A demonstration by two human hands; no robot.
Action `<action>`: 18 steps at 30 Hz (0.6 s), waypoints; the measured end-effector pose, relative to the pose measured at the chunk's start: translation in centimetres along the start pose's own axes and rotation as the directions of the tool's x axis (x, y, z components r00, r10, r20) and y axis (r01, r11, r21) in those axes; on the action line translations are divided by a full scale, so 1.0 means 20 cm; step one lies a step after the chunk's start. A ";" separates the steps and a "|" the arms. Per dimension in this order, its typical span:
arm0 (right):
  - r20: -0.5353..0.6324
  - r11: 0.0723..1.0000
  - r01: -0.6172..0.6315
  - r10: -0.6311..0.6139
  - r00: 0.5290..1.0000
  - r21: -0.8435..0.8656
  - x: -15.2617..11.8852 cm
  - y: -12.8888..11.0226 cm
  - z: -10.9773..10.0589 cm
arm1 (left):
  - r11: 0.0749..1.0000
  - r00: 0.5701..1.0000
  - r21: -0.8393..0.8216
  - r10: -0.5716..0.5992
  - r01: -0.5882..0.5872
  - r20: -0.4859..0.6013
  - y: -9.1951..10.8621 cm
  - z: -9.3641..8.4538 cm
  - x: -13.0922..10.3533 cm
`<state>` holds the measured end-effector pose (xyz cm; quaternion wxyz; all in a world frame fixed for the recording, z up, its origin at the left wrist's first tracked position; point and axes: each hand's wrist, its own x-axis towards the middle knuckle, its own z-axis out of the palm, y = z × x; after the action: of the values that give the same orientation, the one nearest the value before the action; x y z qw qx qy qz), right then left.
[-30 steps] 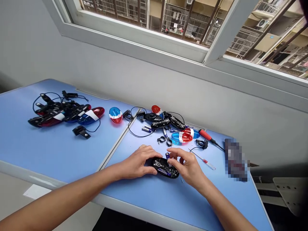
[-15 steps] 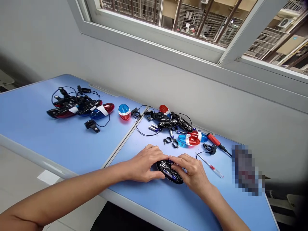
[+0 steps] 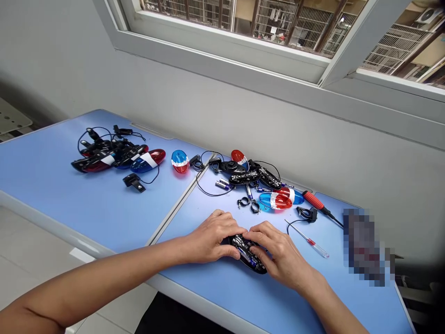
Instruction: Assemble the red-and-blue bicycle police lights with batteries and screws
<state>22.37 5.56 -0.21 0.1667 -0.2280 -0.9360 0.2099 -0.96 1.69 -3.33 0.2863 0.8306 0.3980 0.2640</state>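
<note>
A black oval bike-light housing (image 3: 256,266) lies on the blue table, its inner side up, with batteries (image 3: 247,257) in its slots. My left hand (image 3: 216,237) grips its left end, thumb at the near edge and fingers at the far edge. Over the far right part, my right hand (image 3: 275,249) is bent with thumb and fingers closed onto the housing. Both hands' fingertips meet near its far edge, and what lies beneath them is hidden.
Beyond my hands lie red-and-blue lens covers (image 3: 276,201), open housings (image 3: 244,178), ring clamps (image 3: 255,207) and loose batteries (image 3: 222,184). To the right are a red-handled screwdriver (image 3: 313,200), a pen (image 3: 317,247) and a blurred object (image 3: 365,248). Assembled lights (image 3: 148,161) are piled left.
The view has shifted slightly. My right thumb and fingers have shifted a little over the housing, which has turned slightly. My left hand keeps its grip.
</note>
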 end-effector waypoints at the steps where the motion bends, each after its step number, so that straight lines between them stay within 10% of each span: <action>1: 0.005 1.000 0.004 -0.004 1.000 0.004 0.00 0.00 0.00 | 1.000 1.000 -0.001 0.002 -0.002 0.004 0.00 0.00 0.00; 18: -0.104 0.992 0.048 -0.036 0.994 0.120 -0.04 0.04 0.05 | 0.997 0.996 -0.010 0.077 -0.077 0.051 -0.04 -0.03 0.01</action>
<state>22.86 5.56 -1.71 0.2322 -0.2081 -0.9163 0.2514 -1.70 2.45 -3.44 0.2895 0.8506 0.3572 0.2550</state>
